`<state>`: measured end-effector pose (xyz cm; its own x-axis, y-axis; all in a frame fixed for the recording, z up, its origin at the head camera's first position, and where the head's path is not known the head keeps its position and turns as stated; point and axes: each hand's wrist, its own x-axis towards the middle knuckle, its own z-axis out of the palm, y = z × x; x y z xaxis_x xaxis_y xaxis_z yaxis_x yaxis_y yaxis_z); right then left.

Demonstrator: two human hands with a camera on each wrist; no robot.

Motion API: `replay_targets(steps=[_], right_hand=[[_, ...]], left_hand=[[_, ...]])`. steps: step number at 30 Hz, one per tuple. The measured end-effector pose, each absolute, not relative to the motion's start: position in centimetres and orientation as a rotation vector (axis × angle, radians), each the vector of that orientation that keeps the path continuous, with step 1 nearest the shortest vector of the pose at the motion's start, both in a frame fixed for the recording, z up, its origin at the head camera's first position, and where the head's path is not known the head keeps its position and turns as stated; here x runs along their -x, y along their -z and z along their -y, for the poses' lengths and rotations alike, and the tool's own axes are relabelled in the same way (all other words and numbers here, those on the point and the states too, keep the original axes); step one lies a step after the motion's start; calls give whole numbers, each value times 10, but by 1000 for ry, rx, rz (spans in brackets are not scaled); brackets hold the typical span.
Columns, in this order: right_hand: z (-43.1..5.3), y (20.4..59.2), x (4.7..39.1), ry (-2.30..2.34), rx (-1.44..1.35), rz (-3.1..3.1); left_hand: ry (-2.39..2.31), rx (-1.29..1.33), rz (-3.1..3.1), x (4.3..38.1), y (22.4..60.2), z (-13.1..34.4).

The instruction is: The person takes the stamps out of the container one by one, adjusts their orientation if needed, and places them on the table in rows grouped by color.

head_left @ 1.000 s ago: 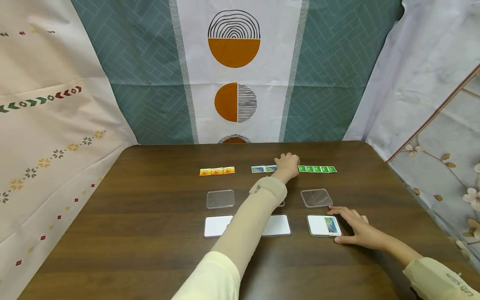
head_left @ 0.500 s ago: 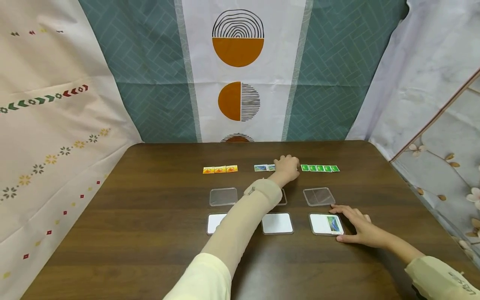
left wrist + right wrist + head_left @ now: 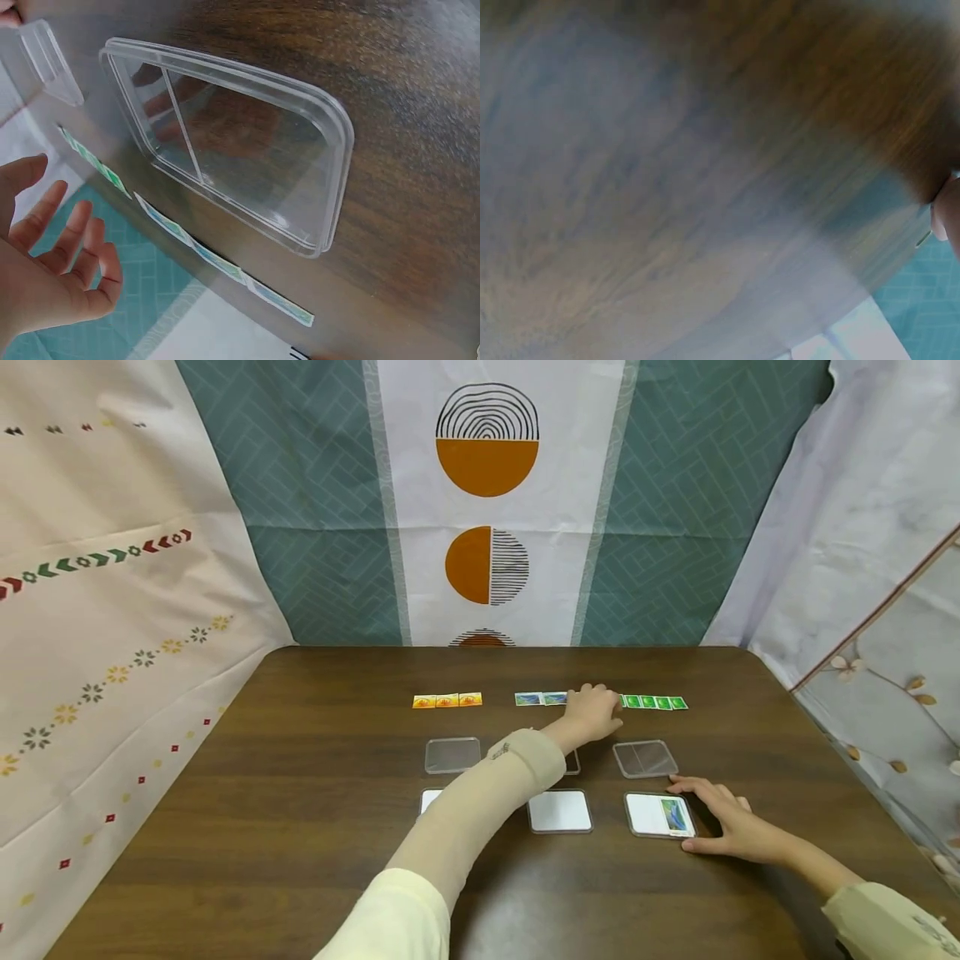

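My left hand (image 3: 592, 714) reaches across the table to the row of small picture stamps, over the gap between the blue stamps (image 3: 528, 699) and the green stamps (image 3: 648, 702). In the left wrist view its fingers (image 3: 82, 244) are loosely bent with nothing between them. My right hand (image 3: 731, 827) holds the right-hand clear plastic case (image 3: 645, 814) by its edges, thumb at the near corner, fingertips at the far one. A white insert fills that case, and a blue stamp (image 3: 673, 815) lies on its right half. The right wrist view shows mostly blurred table.
Orange stamps (image 3: 447, 701) lie at the back left. Clear lids (image 3: 452, 756) lie in a row before the stamps; the middle lid (image 3: 240, 135) is partly behind my left arm. A white-filled case (image 3: 560, 812) stands mid-table; another is mostly hidden by the sleeve.
My left hand has shifted slightly right and nearer, now covering the left end of the green row. The right hand stays at its case. The head view has swung a little left.
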<state>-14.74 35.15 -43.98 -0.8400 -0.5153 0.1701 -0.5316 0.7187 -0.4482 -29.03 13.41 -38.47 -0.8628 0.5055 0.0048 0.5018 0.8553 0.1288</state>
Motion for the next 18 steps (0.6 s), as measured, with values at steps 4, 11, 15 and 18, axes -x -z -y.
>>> replay_targets(steps=[4,11,15,18], right_hand=[[-353,440,147,-790,-880,2892],[-354,442,146,-819,-883,2888],[-354,442,146,-810,-870,2889],[-354,443,147,-801,-874,2880]], left_hand=[[-192,-900,-2986,283,384,-133],[-141,-1072,-2968,269,385,-134],[-128,-1194,-2939,258,384,-136],[-128,-1294,-2893,249,385,-138]])
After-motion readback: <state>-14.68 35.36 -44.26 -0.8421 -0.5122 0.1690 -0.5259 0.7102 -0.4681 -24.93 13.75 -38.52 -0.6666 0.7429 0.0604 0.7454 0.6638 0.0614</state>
